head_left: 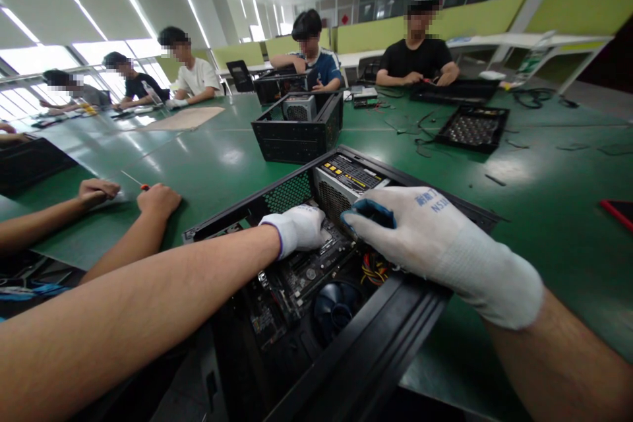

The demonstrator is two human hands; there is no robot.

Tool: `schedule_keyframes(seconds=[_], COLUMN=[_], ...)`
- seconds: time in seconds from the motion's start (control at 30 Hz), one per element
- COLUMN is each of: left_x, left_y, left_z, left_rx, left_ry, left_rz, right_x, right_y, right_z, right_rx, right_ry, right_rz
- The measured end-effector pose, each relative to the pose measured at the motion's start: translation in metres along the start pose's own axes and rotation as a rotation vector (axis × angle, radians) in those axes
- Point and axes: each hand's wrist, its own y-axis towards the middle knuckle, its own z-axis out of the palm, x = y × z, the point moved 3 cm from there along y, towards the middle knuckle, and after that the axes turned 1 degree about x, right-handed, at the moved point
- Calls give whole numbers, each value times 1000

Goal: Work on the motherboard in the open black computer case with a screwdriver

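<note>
The left forearm crosses the open computer case by the bench's near edge. The left hand's fingers curl over the circuit board, grip hidden; the right hand's loop nearly closed beside the power supply, contents unclear. Careless dragging could snag the cables. Room shows rightward; a co-worker's hand limits the left.

A black case and a brown sheet rest on the green table.
</note>
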Motion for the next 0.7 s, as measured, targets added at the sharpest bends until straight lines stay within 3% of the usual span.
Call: schedule_keyframes(seconds=[0.7], left_x=[2], left_y=[2], left_z=[3], left_rx=[38], left_ry=[47], left_rz=[-1], right_x=[2], right_y=[-2], right_z=[-2], right_rx=[3], right_ry=[-11], right_rz=[-24])
